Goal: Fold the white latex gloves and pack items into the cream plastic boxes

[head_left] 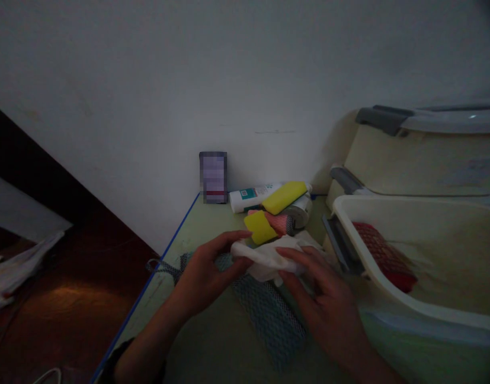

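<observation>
A crumpled, thin white sheet (265,260) is stretched between my two hands above the table; whether it is cloth, paper or plastic I cannot tell. My left hand (207,274) pinches its left end between thumb and fingers. At the other end my right hand (325,298) grips it, fingers closed around the folds. Just below lies a long blue-green woven-pattern cloth item (267,320) with a cord loop (164,265) at its far left end. My forearms and hands hide part of it.
Beyond my hands lie a white tube (249,198), two yellow pieces (285,197), a pink patterned roll (281,221) and a grey-white roll (303,212). A phone (215,178) leans on the wall. At right stands an open cream bin (373,277) with a red item (385,256) inside.
</observation>
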Demonstrator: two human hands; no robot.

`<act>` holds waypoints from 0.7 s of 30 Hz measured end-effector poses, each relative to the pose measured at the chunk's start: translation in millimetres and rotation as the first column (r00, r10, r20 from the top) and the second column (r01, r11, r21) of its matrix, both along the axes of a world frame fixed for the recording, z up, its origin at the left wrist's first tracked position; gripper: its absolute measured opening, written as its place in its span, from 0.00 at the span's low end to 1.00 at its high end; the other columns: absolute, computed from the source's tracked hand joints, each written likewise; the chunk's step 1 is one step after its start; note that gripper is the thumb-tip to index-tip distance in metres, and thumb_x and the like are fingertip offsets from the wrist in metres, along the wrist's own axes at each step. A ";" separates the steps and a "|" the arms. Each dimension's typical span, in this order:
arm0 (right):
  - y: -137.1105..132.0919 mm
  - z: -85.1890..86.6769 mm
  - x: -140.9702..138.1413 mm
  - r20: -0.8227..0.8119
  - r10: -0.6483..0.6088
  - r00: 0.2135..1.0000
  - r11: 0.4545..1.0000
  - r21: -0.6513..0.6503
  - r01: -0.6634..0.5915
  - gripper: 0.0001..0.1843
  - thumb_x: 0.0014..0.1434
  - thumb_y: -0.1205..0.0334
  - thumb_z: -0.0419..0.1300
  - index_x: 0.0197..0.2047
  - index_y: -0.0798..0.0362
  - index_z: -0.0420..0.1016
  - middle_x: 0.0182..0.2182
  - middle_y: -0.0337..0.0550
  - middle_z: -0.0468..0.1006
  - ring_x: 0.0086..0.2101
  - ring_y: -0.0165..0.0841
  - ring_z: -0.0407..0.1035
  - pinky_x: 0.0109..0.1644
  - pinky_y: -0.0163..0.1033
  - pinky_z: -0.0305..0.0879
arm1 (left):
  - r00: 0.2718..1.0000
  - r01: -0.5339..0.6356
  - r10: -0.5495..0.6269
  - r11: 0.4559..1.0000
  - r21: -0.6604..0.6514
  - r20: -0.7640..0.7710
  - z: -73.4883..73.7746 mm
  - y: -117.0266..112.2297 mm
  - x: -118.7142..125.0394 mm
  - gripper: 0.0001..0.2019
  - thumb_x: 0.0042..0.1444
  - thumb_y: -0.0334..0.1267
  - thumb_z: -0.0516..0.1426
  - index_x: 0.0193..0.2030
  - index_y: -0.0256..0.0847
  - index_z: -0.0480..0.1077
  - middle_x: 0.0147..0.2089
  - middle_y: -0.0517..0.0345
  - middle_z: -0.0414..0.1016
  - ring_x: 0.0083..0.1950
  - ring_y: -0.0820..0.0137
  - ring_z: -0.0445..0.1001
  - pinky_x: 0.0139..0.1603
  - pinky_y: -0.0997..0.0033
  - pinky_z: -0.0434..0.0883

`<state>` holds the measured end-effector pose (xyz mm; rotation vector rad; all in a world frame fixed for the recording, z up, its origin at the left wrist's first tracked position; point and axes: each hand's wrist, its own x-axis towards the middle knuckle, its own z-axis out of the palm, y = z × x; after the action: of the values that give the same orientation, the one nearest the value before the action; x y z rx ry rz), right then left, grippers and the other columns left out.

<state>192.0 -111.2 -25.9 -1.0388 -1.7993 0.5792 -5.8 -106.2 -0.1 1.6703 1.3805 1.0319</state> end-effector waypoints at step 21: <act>1.3 -5.6 0.6 0.196 -0.082 0.977 0.979 0.200 0.042 0.11 0.56 0.71 0.57 0.41 0.50 0.74 0.54 0.50 0.60 0.56 0.43 0.57 0.56 0.52 0.59 | 0.996 -0.088 0.088 0.990 0.109 0.010 1.4 -3.4 5.0 0.06 0.52 0.35 0.59 0.39 0.42 0.72 0.38 0.58 0.75 0.42 0.67 0.73 0.44 0.70 0.68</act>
<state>192.6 -109.9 -31.6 -1.0446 -1.9494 0.2584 -0.8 -109.6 1.3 1.6965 1.4277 1.1804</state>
